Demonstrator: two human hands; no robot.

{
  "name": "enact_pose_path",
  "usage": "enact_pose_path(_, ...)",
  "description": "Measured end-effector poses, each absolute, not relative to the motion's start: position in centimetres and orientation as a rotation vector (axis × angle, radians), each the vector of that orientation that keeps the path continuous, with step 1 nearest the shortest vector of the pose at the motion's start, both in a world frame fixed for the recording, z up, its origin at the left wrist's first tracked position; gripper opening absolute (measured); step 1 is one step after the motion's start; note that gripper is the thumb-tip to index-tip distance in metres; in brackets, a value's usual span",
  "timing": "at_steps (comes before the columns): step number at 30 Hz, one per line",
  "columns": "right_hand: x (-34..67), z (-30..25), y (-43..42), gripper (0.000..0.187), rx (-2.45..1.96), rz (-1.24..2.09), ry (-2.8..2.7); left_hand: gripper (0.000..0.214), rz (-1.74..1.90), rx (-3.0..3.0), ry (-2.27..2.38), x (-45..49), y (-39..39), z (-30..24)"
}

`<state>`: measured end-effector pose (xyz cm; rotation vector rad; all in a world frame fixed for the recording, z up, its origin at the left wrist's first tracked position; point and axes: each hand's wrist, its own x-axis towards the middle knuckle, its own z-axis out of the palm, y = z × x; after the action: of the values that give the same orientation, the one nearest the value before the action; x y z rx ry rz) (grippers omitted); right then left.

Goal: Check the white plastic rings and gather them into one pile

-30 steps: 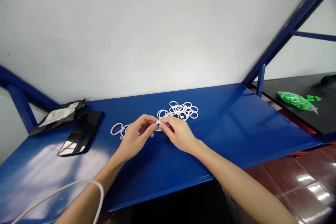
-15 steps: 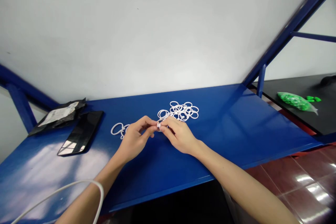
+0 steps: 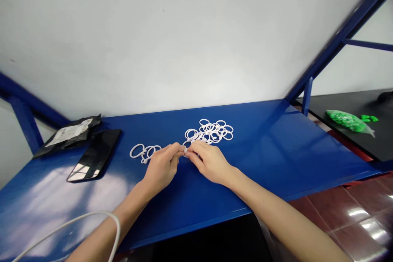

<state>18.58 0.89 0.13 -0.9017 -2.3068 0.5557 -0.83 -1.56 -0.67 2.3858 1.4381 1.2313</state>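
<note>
My left hand (image 3: 162,167) and my right hand (image 3: 209,161) meet fingertip to fingertip over the blue table (image 3: 276,147). Both are pinched on one small white ring piece (image 3: 185,151), mostly hidden by the fingers. Just beyond the right hand lies a pile of several white rings (image 3: 211,130). A smaller cluster of white rings (image 3: 143,151) lies left of my left hand.
A black phone (image 3: 95,154) and a dark packet with a white label (image 3: 71,133) lie at the table's left. A bag of green parts (image 3: 348,119) sits on the black shelf at right. A white cable (image 3: 80,221) loops over my left forearm. Blue frame struts rise on both sides.
Both hands have closed tighter together and sunk slightly toward the table. The left hand's fingers have curled in, uncovering more of the small ring cluster.
</note>
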Motion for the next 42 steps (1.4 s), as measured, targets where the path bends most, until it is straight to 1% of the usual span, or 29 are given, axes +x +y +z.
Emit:
enact_pose_path(5,18.3,0.2,0.7,0.020,-0.964,0.500,-2.337,0.029,1.143,2.510,1.463,-1.0,-1.4,-1.1)
enact_pose_path(9,18.2,0.0,1.2,0.023,-1.029,0.350,-2.315,0.022,0.897,2.600,1.581,-2.6,-1.0,1.0)
enact_pose_path(10,18.4,-0.1,1.6,0.025,-1.055,0.296,-2.300,0.027,0.838,2.585,1.754,-3.5,-0.8,1.7)
enact_pose_path(12,18.8,-0.2,2.3,0.028,-1.129,0.185,-2.248,0.044,0.661,2.451,2.205,-5.8,-0.6,2.6)
enact_pose_path(13,19.1,-0.2,2.7,0.028,-1.174,0.135,-2.216,0.049,0.475,2.406,2.323,-7.1,-0.5,2.8)
enact_pose_path(15,19.6,-0.3,3.4,0.025,-1.271,0.070,-2.165,0.045,0.204,2.303,2.435,-9.3,-0.3,2.5)
enact_pose_path(17,20.0,-0.2,3.7,0.025,-1.346,0.049,-2.143,0.035,0.096,2.219,2.337,-10.7,-0.1,1.7)
enact_pose_path(19,19.9,0.0,3.7,0.027,-1.377,0.053,-2.149,0.025,0.128,2.200,2.231,-11.2,0.1,0.9)
enact_pose_path(21,19.6,0.2,3.3,0.028,-1.365,0.065,-2.170,0.020,0.209,2.209,2.185,-11.1,0.3,0.4)
enact_pose_path(26,18.6,0.2,2.3,0.026,-1.280,0.114,-2.240,0.025,0.333,2.242,2.234,-9.5,0.4,0.9)
enact_pose_path(30,18.2,0.0,2.0,0.025,-1.232,0.120,-2.269,0.029,0.407,2.442,2.161,-7.8,0.4,1.5)
enact_pose_path(33,18.1,0.0,1.9,0.025,-1.195,0.119,-2.288,0.027,0.599,2.529,2.036,-6.1,0.1,1.9)
enact_pose_path(37,17.9,0.3,1.4,0.024,-1.133,0.173,-2.285,0.020,0.884,2.352,1.736,-3.4,-0.9,2.5)
enact_pose_path(40,17.9,0.4,0.9,0.029,-1.040,0.240,-2.260,0.015,0.925,2.142,1.589,-1.6,-1.7,2.7)
enact_pose_path(42,17.9,0.4,0.7,0.029,-0.956,0.305,-2.241,0.015,0.948,2.024,1.511,-0.9,-2.0,2.5)
